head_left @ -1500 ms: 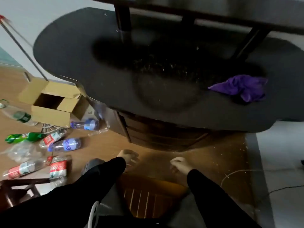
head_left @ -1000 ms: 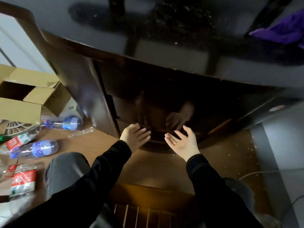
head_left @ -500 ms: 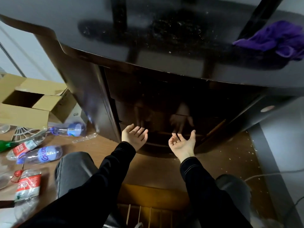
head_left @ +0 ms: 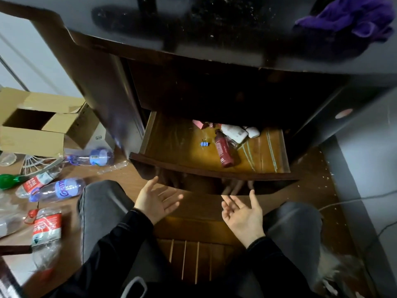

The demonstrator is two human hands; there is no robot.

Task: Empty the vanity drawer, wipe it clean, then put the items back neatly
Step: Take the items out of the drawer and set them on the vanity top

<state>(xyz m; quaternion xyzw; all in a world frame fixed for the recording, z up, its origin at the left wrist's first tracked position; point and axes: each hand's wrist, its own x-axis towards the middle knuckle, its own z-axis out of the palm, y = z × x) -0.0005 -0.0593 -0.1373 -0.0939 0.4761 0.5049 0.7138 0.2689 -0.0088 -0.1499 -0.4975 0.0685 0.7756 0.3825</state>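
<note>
The vanity drawer (head_left: pixel 171 145) stands pulled out, its wooden floor showing. Inside lie a dark red bottle (head_left: pixel 224 151), a white bottle (head_left: pixel 235 131), a small white item (head_left: pixel 253 132), pink items (head_left: pixel 200 124) at the back and a blue binder clip (head_left: pixel 204 144). My left hand (head_left: pixel 155 200) and my right hand (head_left: pixel 241 212) hover palm-up just below the drawer's front edge, fingers spread, holding nothing. A purple cloth (head_left: pixel 352 20) lies on the dark vanity top (head_left: pixel 214 24) at the upper right.
An open cardboard box (head_left: pixel 40 123) sits on the floor at left, with several plastic bottles (head_left: pixel 60 189) scattered beside it. A slatted wooden stool (head_left: pixel 189 244) is under me between my knees. A cable (head_left: pixel 348 201) runs across the floor at right.
The drawer has slid out towards me, revealing its contents. Both hands drew back from the drawer front and now hang palm-up below it.
</note>
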